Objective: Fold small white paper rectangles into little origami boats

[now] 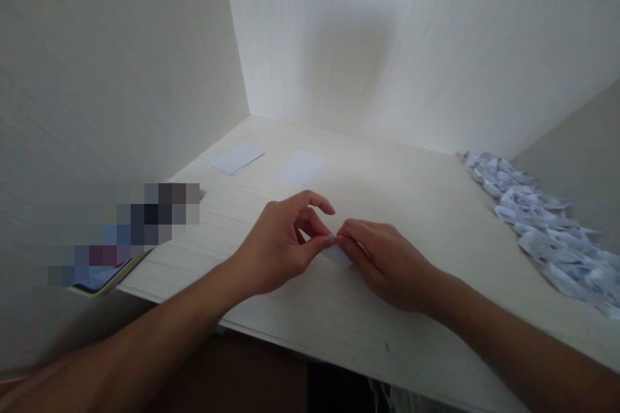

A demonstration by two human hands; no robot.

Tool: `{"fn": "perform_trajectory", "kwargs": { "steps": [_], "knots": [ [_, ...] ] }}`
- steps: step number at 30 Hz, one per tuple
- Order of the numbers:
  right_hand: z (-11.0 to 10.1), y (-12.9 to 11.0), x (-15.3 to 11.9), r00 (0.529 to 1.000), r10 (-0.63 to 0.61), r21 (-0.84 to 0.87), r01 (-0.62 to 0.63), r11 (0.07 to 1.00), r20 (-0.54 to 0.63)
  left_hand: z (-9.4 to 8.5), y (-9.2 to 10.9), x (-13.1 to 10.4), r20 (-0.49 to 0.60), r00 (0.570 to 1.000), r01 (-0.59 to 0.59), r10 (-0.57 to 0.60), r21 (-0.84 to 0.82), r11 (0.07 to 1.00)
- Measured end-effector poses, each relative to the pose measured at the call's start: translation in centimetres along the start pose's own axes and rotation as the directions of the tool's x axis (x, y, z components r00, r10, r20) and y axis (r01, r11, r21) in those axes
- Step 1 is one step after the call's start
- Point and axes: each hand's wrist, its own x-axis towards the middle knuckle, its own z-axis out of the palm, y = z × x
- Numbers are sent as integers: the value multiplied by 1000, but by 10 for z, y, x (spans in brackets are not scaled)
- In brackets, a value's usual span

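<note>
Near the middle of the white table, my left hand (290, 239) and my right hand (382, 258) meet at their fingertips. A small pale piece of paper (338, 254) shows between and below them, partly covered by the right fingers. The left thumb and a finger pinch its upper edge, with the index finger raised and curved. My right thumb and index finger press together on the same paper. Beyond the hands lie a flat white sheet (302, 168) and, to its left, a small stack of white paper (237, 159).
A long heap of folded white paper pieces (537, 219) runs along the table's right side. At the left edge a phone (104, 274), partly blurred out, leans near the wall. White panels (339, 45) enclose the table (416, 348) at the back and left.
</note>
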Motion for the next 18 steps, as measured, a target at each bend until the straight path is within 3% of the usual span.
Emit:
{"fn": "perform_trajectory", "kwargs": {
  "steps": [4,9,14,18],
  "knots": [
    [-1,0,0,999,-44,-83,45,996,12,0,-3,2,19,998,54,-53,-48,997],
    [-3,0,0,994,-90,-122,81,989,-68,-1,-3,3,21,997,70,-69,-27,997],
    [-2,-1,-1,989,-66,-98,53,994,-136,1,0,3,-18,999,37,-36,35,999],
    [0,1,-1,993,-35,-31,32,999,-108,1,-1,0,19,1000,6,-7,65,998]
  ]
}}
